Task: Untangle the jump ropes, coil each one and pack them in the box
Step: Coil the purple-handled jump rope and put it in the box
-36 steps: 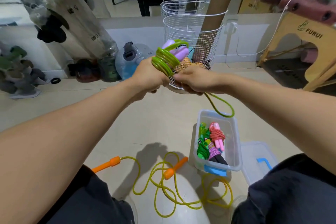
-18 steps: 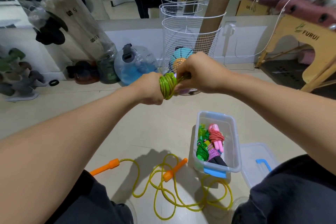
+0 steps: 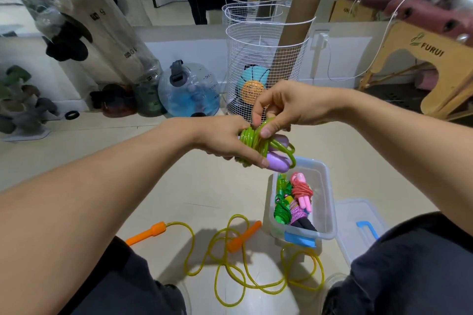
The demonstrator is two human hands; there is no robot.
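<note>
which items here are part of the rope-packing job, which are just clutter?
Job:
left hand and right hand, both on the green rope
yellow rope, loose on the floor
box with coiled ropes inside
lid

Clutter:
wire basket
cardboard tubes
water jug
wooden stool

A pale tiled floor (image 3: pixel 204 186) carries everything — a clear plastic box (image 3: pixel 329 202) with its lid (image 3: pixel 358 215) lying just beside it, a loose yellow jump rope (image 3: pixel 230 271) with orange handles, a white wire basket (image 3: pixel 266 59), and a clear water jug (image 3: pixel 189 89) near the wall.
</note>
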